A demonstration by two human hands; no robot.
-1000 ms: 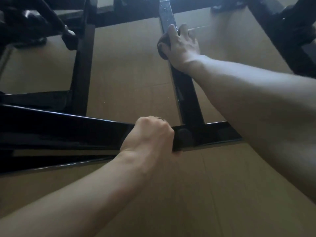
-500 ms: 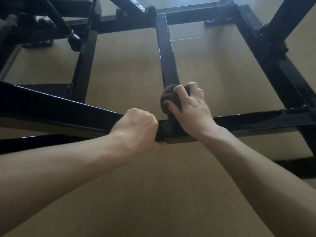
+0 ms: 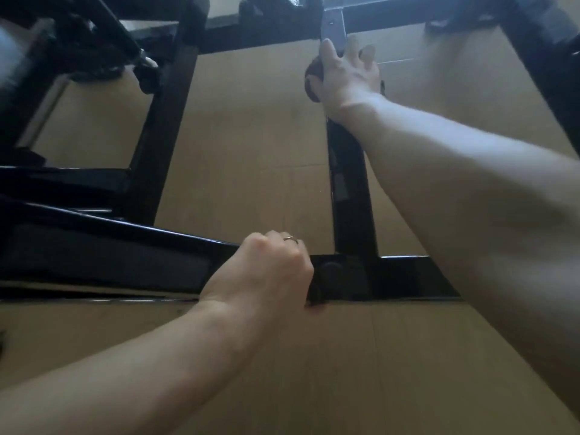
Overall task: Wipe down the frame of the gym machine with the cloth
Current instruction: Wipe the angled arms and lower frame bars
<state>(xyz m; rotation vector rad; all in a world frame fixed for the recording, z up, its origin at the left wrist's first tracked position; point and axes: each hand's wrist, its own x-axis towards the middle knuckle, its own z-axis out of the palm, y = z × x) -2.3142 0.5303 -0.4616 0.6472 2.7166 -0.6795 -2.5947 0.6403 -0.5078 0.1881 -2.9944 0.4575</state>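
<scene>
Head view: cloth under right hand on lengthwise frame bar.

Count, head view: two hands in frame, left hand and right hand. One dark cloth. One black frame. One ring, on the left hand. One floor.
</scene>
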